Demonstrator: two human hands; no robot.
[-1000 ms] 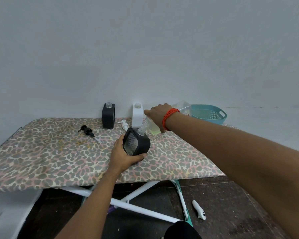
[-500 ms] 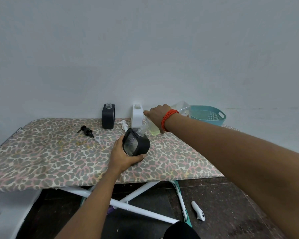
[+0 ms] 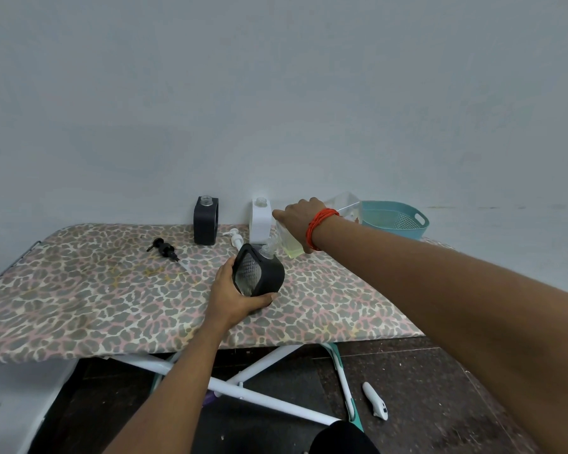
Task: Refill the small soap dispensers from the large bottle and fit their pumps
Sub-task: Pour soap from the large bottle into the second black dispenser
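My left hand [image 3: 232, 298] grips a black dispenser [image 3: 259, 273], tilted with its neck up and to the right, on the leopard-print board [image 3: 79, 296]. My right hand [image 3: 297, 217] holds the large clear bottle [image 3: 322, 231] tipped down, its spout at the dispenser's neck; yellow-green soap sits in its lower end. A second black dispenser [image 3: 206, 221] and a white dispenser [image 3: 260, 221] stand open-necked by the wall. A black pump [image 3: 163, 249] lies on the board to the left, and a white pump [image 3: 235, 238] lies between the two standing dispensers.
A teal colander basket [image 3: 395, 221] sits at the board's far right, behind the bottle. Below the board are its white crossed legs [image 3: 243, 388] and a small white object [image 3: 376, 406] on the dark floor. A wall rises right behind the board.
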